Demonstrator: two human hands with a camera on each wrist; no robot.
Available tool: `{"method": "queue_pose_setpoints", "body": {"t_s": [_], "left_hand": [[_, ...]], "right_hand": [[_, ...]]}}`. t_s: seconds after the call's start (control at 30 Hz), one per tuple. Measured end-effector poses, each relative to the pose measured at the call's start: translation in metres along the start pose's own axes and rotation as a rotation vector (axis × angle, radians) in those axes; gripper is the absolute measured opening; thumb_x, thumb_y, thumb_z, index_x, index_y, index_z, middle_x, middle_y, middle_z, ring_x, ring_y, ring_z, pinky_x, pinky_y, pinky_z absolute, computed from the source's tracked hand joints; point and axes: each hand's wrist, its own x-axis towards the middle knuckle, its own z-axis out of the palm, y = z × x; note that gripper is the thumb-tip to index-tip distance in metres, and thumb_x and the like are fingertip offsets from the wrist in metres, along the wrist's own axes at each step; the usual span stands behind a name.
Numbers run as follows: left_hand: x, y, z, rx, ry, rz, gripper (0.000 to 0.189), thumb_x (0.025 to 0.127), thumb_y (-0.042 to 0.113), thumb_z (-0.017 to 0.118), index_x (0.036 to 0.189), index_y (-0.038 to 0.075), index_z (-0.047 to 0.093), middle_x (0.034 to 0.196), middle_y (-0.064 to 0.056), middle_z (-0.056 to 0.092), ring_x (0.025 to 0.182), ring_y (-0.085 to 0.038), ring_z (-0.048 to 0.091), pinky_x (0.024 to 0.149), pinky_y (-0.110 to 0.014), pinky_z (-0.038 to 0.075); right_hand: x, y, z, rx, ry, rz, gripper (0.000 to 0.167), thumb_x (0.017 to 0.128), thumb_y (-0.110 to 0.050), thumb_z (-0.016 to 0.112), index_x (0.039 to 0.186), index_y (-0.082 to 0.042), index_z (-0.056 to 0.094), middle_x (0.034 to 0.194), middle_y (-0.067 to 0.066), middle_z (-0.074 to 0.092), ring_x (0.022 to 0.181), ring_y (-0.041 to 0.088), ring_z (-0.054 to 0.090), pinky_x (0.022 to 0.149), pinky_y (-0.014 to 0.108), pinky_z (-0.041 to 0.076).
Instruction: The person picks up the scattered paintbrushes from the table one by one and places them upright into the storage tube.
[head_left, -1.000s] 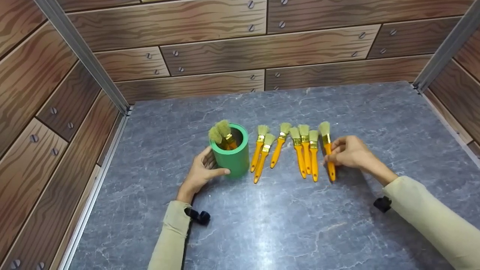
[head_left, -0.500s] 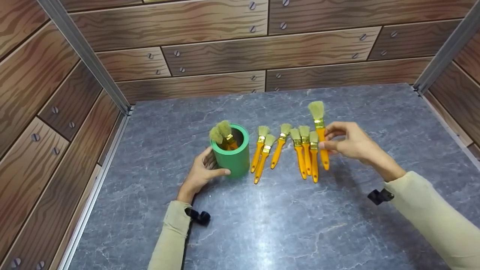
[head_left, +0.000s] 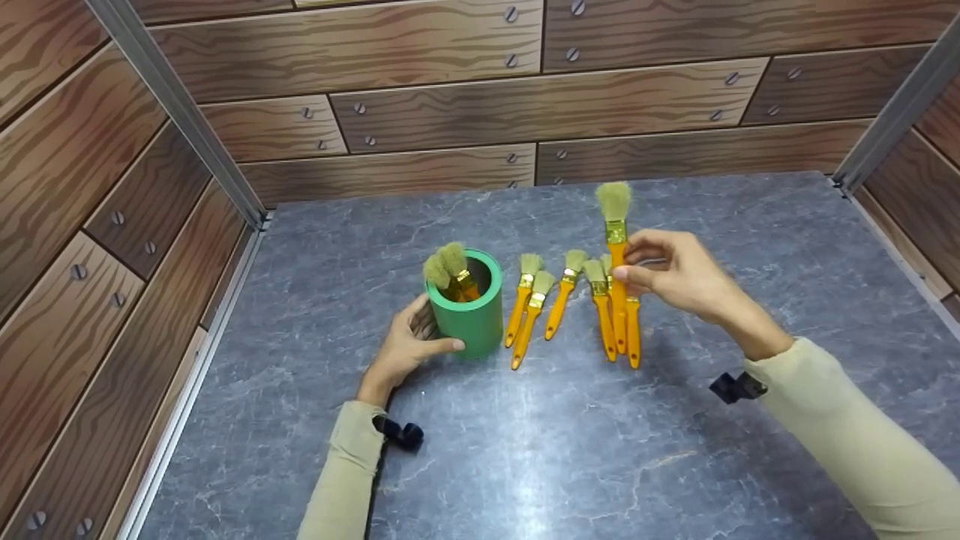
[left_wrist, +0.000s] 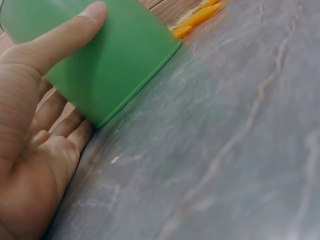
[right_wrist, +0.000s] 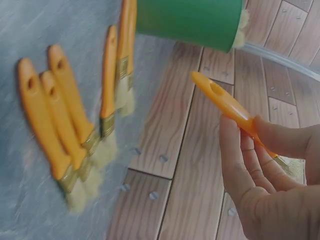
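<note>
In the head view a green cylindrical container (head_left: 474, 326) stands upright, with brushes (head_left: 453, 262) inside, bristles up over its rim. My left hand (head_left: 405, 349) holds its left side, thumb across the front; the left wrist view shows the thumb (left_wrist: 75, 35) on the green wall. My right hand (head_left: 690, 281) pinches a paintbrush (head_left: 616, 232) by its orange handle, bristles up, raised above the table. In the right wrist view that paintbrush (right_wrist: 230, 106) sits between thumb and fingers. Its handle overlaps the right-hand group of brushes (head_left: 602, 319) in the head view.
Several more orange-handled paintbrushes lie on the grey marbled table (head_left: 570, 442), including a pair (head_left: 528, 311) right of the container and a single brush (head_left: 561, 300) beside them. Wood-patterned panels (head_left: 450, 112) and metal corner posts (head_left: 180, 105) enclose the back and sides.
My right hand has lifted the rightmost paintbrush off the table and carried it up and left, over the neighbouring brushes. The left hand and the container have stayed in place.
</note>
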Motion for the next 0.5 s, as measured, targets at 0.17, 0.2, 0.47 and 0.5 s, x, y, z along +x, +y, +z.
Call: {"method": "queue_pose_setpoints", "body": {"t_s": [0.17, 0.2, 0.47, 0.5], "left_hand": [[0.000, 0.000, 0.000, 0.004, 0.002, -0.002, 0.102, 0.080, 0.004, 0.095, 0.166, 0.013, 0.040, 0.165, -0.009, 0.049, 0.156, -0.025, 0.042, 0.131, -0.034, 0.035], [0.000, 0.000, 0.000, 0.003, 0.000, 0.000, 0.103, 0.080, 0.004, 0.095, 0.166, 0.013, 0.039, 0.166, -0.009, 0.048, 0.157, -0.025, 0.042, 0.131, -0.034, 0.035], [0.000, -0.001, 0.000, 0.000, -0.014, 0.025, 0.102, 0.081, 0.005, 0.094, 0.166, 0.014, 0.039, 0.165, -0.007, 0.049, 0.157, -0.023, 0.042, 0.131, -0.033, 0.035], [0.000, -0.001, 0.000, 0.000, -0.013, 0.024, 0.101, 0.081, 0.005, 0.094, 0.166, 0.014, 0.040, 0.165, -0.006, 0.050, 0.156, -0.023, 0.043, 0.131, -0.032, 0.036]], "right_hand": [[0.005, -0.013, 0.010, 0.054, 0.004, -0.042, 0.023, 0.104, -0.002, 0.068, 0.124, 0.010, 0.065, 0.116, 0.027, 0.070, 0.095, 0.016, 0.078, 0.090, 0.035, 0.068], [0.007, -0.016, 0.012, 0.059, 0.005, -0.050, 0.023, 0.103, -0.001, 0.068, 0.123, 0.010, 0.065, 0.116, 0.027, 0.070, 0.094, 0.016, 0.078, 0.090, 0.035, 0.068], [0.020, -0.037, 0.029, 0.087, 0.005, -0.108, 0.021, 0.101, 0.001, 0.071, 0.119, 0.011, 0.068, 0.111, 0.026, 0.072, 0.090, 0.019, 0.080, 0.087, 0.035, 0.068], [0.022, -0.040, 0.031, 0.093, 0.004, -0.113, 0.021, 0.101, 0.001, 0.072, 0.119, 0.011, 0.068, 0.111, 0.026, 0.072, 0.090, 0.020, 0.080, 0.087, 0.036, 0.068]]}}
